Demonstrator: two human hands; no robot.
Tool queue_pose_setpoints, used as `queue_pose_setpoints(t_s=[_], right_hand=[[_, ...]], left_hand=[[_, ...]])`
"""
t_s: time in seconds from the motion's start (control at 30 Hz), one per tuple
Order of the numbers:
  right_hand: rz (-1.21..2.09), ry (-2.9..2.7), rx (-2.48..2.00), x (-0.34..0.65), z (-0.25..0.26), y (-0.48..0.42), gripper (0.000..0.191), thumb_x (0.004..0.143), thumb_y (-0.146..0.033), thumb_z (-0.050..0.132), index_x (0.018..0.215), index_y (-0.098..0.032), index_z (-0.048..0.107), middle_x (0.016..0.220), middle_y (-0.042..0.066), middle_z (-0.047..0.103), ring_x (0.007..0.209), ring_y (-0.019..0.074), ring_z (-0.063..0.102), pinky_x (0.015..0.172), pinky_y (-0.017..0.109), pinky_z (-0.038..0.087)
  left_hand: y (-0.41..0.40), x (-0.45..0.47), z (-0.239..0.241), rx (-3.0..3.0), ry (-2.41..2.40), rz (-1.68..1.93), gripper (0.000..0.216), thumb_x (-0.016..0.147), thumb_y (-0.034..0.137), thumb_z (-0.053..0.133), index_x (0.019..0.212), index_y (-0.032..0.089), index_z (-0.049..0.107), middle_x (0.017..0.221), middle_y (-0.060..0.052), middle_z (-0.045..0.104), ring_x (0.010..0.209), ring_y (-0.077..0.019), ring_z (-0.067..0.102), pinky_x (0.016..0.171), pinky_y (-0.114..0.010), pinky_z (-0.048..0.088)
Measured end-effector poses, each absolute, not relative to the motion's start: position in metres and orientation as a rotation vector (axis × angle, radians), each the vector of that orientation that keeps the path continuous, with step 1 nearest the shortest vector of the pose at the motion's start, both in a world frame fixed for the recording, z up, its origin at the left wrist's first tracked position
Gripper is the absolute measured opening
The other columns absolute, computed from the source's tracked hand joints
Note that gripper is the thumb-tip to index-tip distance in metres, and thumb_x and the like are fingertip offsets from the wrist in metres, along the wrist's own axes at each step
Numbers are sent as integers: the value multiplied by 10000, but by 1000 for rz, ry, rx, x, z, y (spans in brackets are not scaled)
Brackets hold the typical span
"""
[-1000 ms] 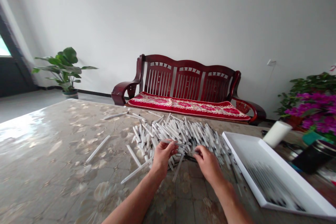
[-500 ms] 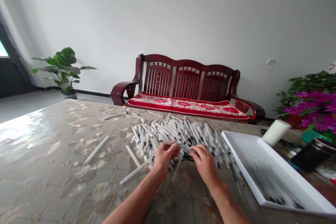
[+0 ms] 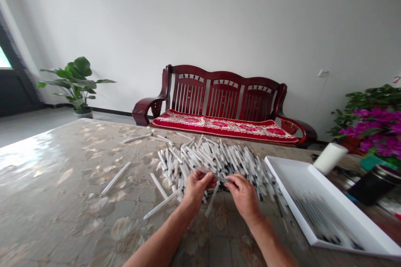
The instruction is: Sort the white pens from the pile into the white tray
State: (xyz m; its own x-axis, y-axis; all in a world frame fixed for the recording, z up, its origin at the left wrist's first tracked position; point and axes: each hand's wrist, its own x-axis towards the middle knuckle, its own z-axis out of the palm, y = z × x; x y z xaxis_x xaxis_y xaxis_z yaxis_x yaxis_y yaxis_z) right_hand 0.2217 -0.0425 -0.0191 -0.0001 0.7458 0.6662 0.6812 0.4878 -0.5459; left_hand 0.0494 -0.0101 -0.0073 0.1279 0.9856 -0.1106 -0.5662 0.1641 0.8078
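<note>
Between my two hands is a slim translucent pen (image 3: pixel 216 176), lying almost level and tipped down a little to the right. My left hand (image 3: pixel 198 185) pinches its left end. My right hand (image 3: pixel 243 194) is closed on the right end between thumb and fingers. Just beyond the hands spreads a heap of whitish tube-like pen parts (image 3: pixel 206 154), some with black ends. One loose tube (image 3: pixel 213 200) points toward me below the held pen. Fine details of the held pen are too small to make out.
A white open box (image 3: pixel 313 200) with a row of slim black-tipped pens stands at the right. Behind it are a white roll (image 3: pixel 330 158) and a dark cylinder (image 3: pixel 374 184). Single tubes (image 3: pixel 115 177) lie on the patterned tabletop (image 3: pixel 78 217). Past the table stands a wooden bench (image 3: pixel 225 96).
The held pen's right end has dipped slightly, with both hands shifting only a little. The heap and the box look the same.
</note>
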Motion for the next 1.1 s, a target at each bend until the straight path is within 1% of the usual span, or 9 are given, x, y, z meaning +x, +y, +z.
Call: queue_pose_setpoints(t_s=[0.1,0.17,0.27,0.33,0.5,0.67,0.8,0.93,1.1], right_hand=[[260,-1631,-1265,221,-19,-43,105,857,-274,644,874,-231,738,844,38,725,803,185,685,742,262,523],[454,-1537,-1309,220,-19,-43,131,826,-332,672,854,-225,742,758,23,707,700,179,658,645,258,515],[778,-1354,-1346,218,-16,-43,255,751,-455,734,810,-207,736,600,-8,640,535,159,576,499,248,462],[893,-1248,-1305,214,-11,-45,323,704,-503,774,801,-199,726,575,-17,623,525,154,564,497,249,462],[1002,-1057,-1083,199,3,-49,394,632,-472,850,877,-197,709,776,-8,694,600,125,578,586,249,487],[1064,-917,-1055,207,12,-46,396,644,-477,840,880,-196,690,596,-51,614,519,107,527,514,222,431],[1108,-809,-1085,238,25,-45,371,613,-434,862,833,-208,666,681,-33,655,583,128,619,494,213,467],[1196,-777,-1096,265,37,-49,356,610,-354,857,837,-202,630,800,16,721,651,149,691,514,218,517],[1033,-804,-1164,306,37,-59,415,654,-371,797,990,-207,616,874,31,738,647,136,679,518,212,518]], left_hand=[[-10,48,-5,751,732,1280,550,427,491,951,724,141,647,639,-18,719,566,-128,661,541,-220,538],[-11,48,-4,781,716,1289,543,439,490,948,729,142,650,648,-22,725,568,-132,665,539,-222,539],[-11,49,-5,792,713,1290,535,448,481,948,744,147,653,663,-26,732,573,-141,673,540,-228,543],[-13,52,-5,744,724,1293,538,439,478,951,745,151,652,655,-18,726,581,-140,678,547,-224,544],[-20,54,-6,596,723,1267,547,418,455,961,770,163,662,663,3,711,632,-131,691,581,-201,538],[-27,50,-7,820,793,1149,482,511,463,917,818,172,685,798,-34,746,668,-150,691,570,-218,517],[-29,54,-9,1043,803,1039,426,528,465,885,763,180,672,668,-1,687,599,-140,636,519,-213,470],[-28,56,-14,1151,833,995,382,542,460,855,723,183,663,663,-7,680,595,-142,617,522,-219,455],[-25,56,-23,1232,821,976,347,582,463,829,709,185,663,637,-2,660,602,-148,598,533,-225,449]])
